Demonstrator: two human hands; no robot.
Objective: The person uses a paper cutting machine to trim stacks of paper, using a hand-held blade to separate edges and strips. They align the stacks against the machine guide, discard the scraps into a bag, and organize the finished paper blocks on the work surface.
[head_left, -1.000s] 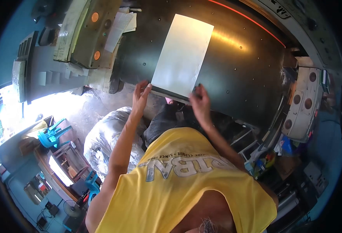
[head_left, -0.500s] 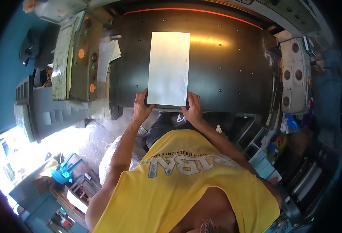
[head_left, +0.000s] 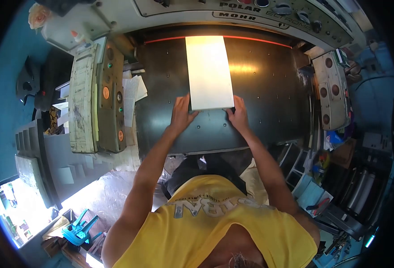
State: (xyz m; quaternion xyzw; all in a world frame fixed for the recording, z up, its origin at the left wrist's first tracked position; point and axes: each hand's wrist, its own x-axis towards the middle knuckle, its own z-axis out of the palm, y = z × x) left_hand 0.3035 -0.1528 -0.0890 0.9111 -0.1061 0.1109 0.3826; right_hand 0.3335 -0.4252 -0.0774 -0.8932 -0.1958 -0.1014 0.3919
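Observation:
A white stack of paper [head_left: 209, 73] lies lengthwise on the dark metal table [head_left: 161, 120] of a paper cutter. Its far end meets the red line [head_left: 259, 40] at the back. My left hand [head_left: 182, 115] grips the near left corner, with the thumb at the near edge and the fingers along the side. At the near right corner, my right hand [head_left: 238, 116] holds the stack in the same way. The undersides of the fingers are partly hidden.
The cutter's grey front panel [head_left: 250, 17] spans the back. A control box with buttons [head_left: 112, 96] stands left, beside loose papers [head_left: 136, 89]. Another grey box [head_left: 328, 91] stands right. A blue plastic chair [head_left: 78, 230] is at the lower left.
Both hands have pushed the paper stack away from my body, so its far end now reaches the red line. The view has tilted up, showing more of the cutter's panel.

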